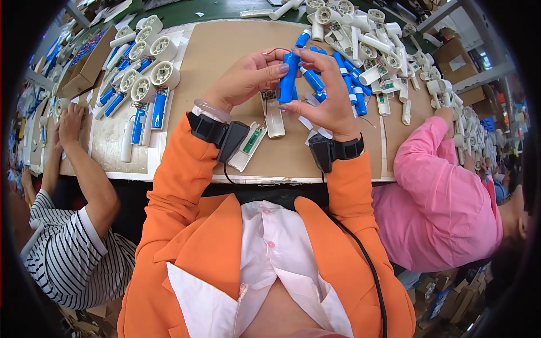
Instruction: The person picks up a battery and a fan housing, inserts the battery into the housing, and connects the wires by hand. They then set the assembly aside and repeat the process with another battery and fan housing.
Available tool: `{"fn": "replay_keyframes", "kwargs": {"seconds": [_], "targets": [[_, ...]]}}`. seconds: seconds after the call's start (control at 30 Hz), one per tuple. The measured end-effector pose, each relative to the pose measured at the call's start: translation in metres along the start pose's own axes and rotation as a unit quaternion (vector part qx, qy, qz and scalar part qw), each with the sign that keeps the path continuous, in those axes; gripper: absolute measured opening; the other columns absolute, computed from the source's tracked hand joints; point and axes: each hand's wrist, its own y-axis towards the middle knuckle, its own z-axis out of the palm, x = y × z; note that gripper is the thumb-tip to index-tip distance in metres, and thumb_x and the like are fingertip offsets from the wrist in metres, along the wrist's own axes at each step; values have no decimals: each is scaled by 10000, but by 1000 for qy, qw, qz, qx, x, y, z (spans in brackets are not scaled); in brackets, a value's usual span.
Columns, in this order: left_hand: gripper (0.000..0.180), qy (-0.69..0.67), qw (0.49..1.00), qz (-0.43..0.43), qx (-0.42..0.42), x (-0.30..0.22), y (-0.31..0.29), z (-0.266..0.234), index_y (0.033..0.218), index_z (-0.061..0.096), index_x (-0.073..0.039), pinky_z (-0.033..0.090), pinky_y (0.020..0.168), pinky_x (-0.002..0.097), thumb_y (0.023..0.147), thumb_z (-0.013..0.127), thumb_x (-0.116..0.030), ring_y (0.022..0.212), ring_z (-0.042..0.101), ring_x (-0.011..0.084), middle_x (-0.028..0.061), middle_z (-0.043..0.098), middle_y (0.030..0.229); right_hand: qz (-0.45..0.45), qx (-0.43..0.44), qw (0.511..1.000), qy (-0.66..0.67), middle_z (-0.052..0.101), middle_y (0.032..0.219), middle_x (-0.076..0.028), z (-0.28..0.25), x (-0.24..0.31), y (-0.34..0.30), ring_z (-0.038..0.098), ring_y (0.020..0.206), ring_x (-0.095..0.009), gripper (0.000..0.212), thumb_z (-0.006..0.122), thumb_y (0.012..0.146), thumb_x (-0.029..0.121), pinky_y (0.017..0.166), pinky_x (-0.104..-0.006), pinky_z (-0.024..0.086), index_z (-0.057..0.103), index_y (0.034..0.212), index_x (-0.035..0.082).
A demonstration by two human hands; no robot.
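Observation:
Between my two hands, above the table, a blue cylindrical battery (288, 78) stands nearly upright, slightly tilted. My left hand (242, 78) has its thumb pressed to the battery's left side, and a thin red wire runs near its fingertips. Curved around the other side, my right hand (331, 93) grips the battery between thumb and fingers. Below them on the cardboard lie a white half-shell with a green circuit board (252, 141) and a second white shell piece (274, 119); a wire links them. More blue batteries (313, 80) lie behind my right hand.
White round fan housings (164, 75) with blue batteries fill the left side. A heap of white housings and handles (369, 42) covers the back right. A cardboard box (84, 67) stands far left. Co-workers sit close by: a striped shirt (73, 253) left, a pink sleeve (422, 152) right.

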Motion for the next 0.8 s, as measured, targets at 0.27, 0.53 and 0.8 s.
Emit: {"fn": "replay_keyframes", "kwargs": {"seconds": [0.27, 0.53, 0.8], "targets": [[586, 282, 946, 68, -143, -12, 2, -9, 1319, 487, -34, 498, 844, 296, 868, 715, -332, 984, 616, 155, 168, 578, 1262, 42, -59, 997, 17, 570, 1220, -89, -5, -12, -5, 562, 1089, -198, 785, 882, 623, 130, 966, -317, 453, 506, 1306, 38], [708, 692, 710, 96, -84, 22, -14, -12, 1396, 423, -68, 433, 989, 422, 807, 748, -288, 1208, 498, 345, 244, 413, 1383, 119, -46, 991, 46, 583, 1254, -117, -18, -12, -19, 575, 1088, -190, 635, 870, 630, 103, 983, -318, 444, 544, 1170, 36], [711, 573, 819, 26, -17, 22, -8, -26, 1459, 355, -107, 482, 922, 356, 830, 686, -78, 1127, 545, 302, 144, 456, 1324, 190, 219, 938, 192, 581, 1264, -89, -2, 6, -23, 592, 1049, -170, 533, 862, 632, 99, 906, -317, 493, 567, 1075, 62]]}}
